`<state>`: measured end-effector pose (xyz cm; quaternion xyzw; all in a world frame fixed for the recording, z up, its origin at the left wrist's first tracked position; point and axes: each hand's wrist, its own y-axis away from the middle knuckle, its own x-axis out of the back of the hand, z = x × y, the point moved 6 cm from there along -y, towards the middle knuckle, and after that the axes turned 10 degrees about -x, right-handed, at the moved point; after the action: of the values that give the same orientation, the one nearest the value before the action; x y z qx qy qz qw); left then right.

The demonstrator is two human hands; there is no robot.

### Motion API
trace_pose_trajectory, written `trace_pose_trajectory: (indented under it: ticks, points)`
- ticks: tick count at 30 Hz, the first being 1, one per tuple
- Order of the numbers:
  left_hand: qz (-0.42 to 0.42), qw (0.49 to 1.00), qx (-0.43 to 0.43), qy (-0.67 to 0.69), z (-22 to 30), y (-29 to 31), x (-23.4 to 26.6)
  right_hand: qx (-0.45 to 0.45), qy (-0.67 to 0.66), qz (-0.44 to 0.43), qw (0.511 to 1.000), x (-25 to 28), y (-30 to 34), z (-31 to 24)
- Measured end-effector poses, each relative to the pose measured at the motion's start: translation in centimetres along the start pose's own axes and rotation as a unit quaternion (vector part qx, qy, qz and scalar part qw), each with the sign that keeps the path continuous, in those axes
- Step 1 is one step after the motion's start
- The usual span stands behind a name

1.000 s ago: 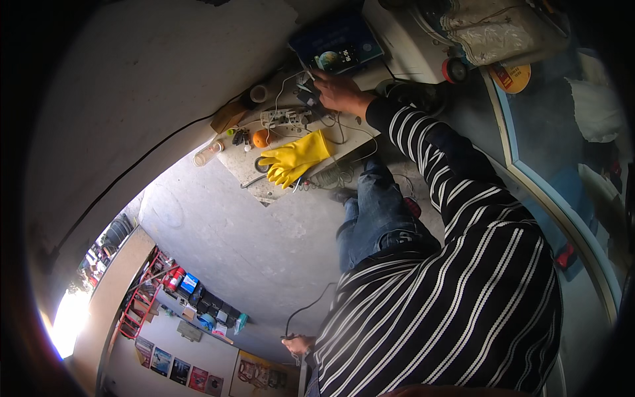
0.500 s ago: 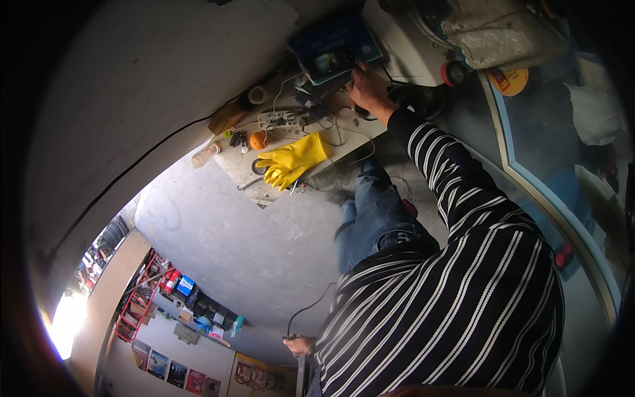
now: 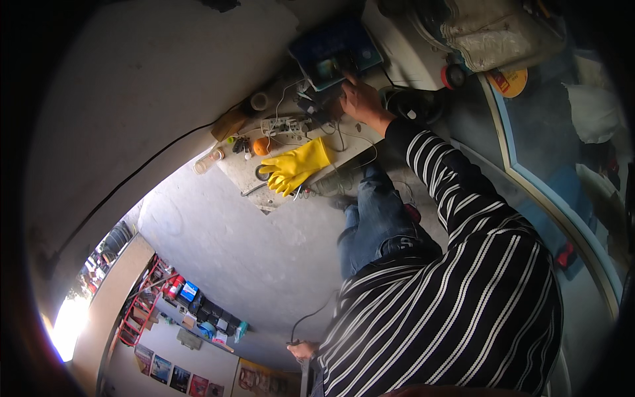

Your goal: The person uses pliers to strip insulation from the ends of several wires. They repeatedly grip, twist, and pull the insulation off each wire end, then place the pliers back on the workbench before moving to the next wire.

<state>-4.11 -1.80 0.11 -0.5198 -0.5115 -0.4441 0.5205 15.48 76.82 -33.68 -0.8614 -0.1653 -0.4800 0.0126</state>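
At the back of the bench, my right hand (image 3: 362, 104) reaches out with its index finger extended and the other fingers partly curled. The fingertip is at the lower edge of a dark flat screen (image 3: 334, 43) with a blue-green rim; whether it touches cannot be told. A small lit patch shows on the screen beside the finger. Nothing shows in this hand. Low in the view, by my side, my left hand (image 3: 303, 349) is closed around the end of a thin black cable (image 3: 309, 317). Yellow rubber gloves (image 3: 297, 164) lie on the bench, left of my right hand.
Near the gloves are an orange (image 3: 262, 146), a white power strip (image 3: 284, 126) with tangled cords, and a clear jar (image 3: 208, 161) at the bench's end. A blue-framed glass door (image 3: 503, 126) stands at right. Stacked goods and a red rack (image 3: 140, 311) sit lower left.
My right hand has shifted slightly left and down, and its index finger now points out at the screen's lower edge. My left hand stays closed around the cable.
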Motion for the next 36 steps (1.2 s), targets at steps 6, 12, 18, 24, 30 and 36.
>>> trace_pose_trajectory:
  ticks: [6, 12, 18, 24, 30, 36]
  points:
    - [0.002, 0.998, 0.021, 0.066, 0.5, 0.0, -0.8, 0.009, 0.014, 0.004, 1.000, -0.2, 0.2, 1.0]
    - [0.018, 0.975, 0.167, 0.143, 0.8, 0.5, -1.0, -0.001, 0.047, -0.012, 0.999, -0.7, -0.1, 1.7]
    - [0.001, 0.996, 0.063, 0.062, 1.5, 0.0, -1.1, 0.010, 0.033, -0.026, 0.999, -1.0, -0.2, 0.3]
    - [0.003, 0.987, 0.113, 0.114, -1.8, -0.5, -2.8, 0.037, 0.004, 0.002, 0.999, -1.3, -0.3, -1.0]
    - [0.071, 0.988, -0.128, -0.047, -3.9, -2.3, -3.6, 0.092, 0.000, 0.034, 0.995, -1.1, -0.4, -2.5]
    - [0.099, 0.969, -0.203, -0.102, -5.3, -2.8, -4.3, 0.110, 0.020, 0.015, 0.994, -1.4, -0.7, -3.7]
